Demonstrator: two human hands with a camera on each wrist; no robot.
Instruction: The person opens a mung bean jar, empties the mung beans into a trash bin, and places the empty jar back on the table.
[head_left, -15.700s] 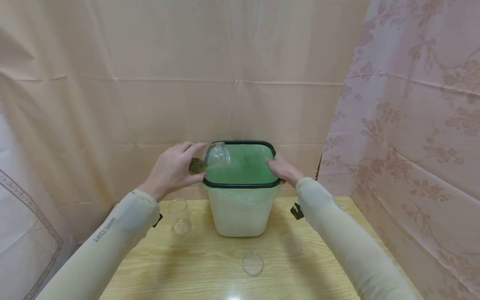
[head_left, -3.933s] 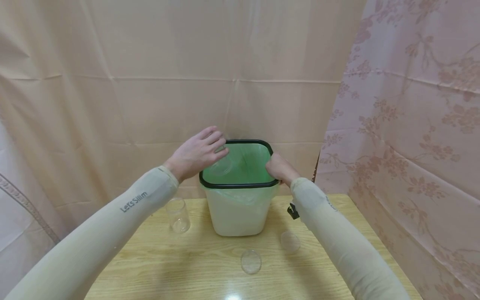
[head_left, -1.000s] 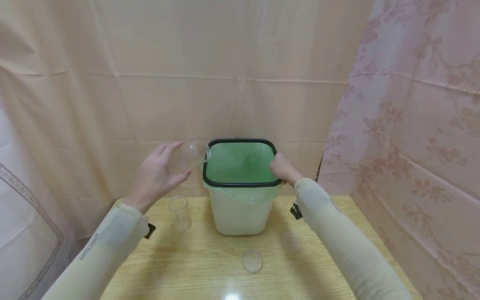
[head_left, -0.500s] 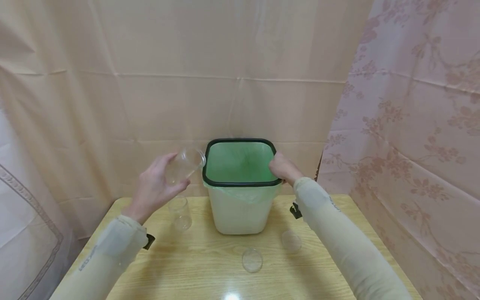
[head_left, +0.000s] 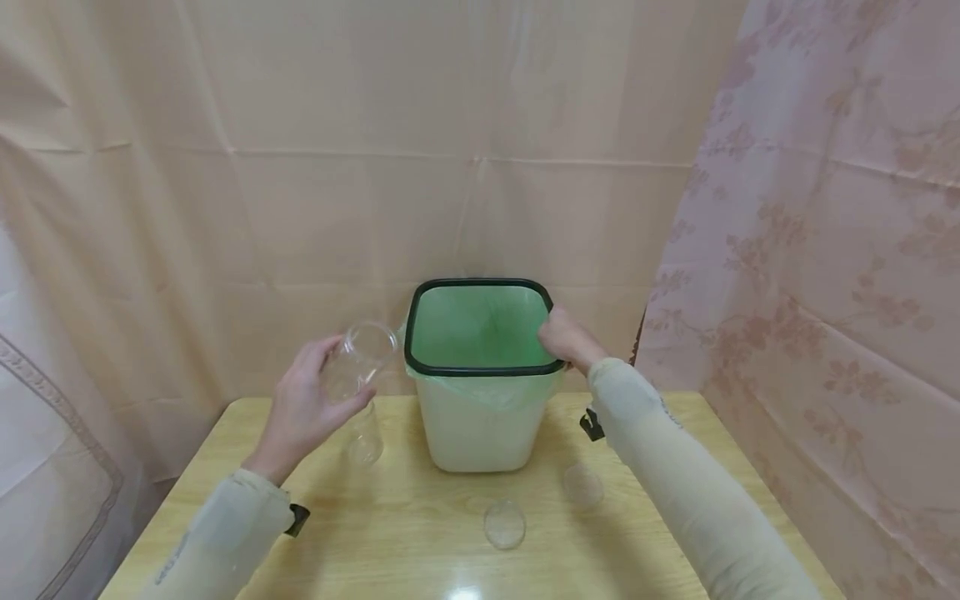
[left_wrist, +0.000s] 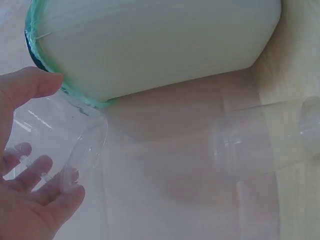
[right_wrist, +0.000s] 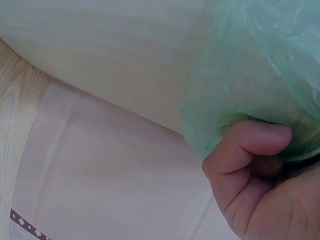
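My left hand (head_left: 307, 396) holds a clear jar (head_left: 352, 367) around its side, left of the trash bin, with the jar's open mouth up and leaning toward the bin. Nothing shows inside that jar. In the left wrist view the fingers show through the jar's clear wall (left_wrist: 50, 125). The pale trash bin (head_left: 480, 433) has a black rim (head_left: 487, 371) and a green bag liner (head_left: 487, 325). My right hand (head_left: 567, 337) grips the rim at the right side. Its curled fingers lie against the green bag (right_wrist: 250, 65) in the right wrist view.
A second clear jar (head_left: 365, 446) stands on the wooden table (head_left: 405, 542), partly behind the held jar in the head view. Two clear round lids, a nearer lid (head_left: 505, 525) and a farther lid (head_left: 582, 486), lie in front of the bin. A beige curtain (head_left: 337, 208) hangs behind.
Earlier the left hand tipped the jar, with small greenish bits in it, over the bin. Now the emptied jar has moved left and down and turned more upright. The right hand stays at the rim.
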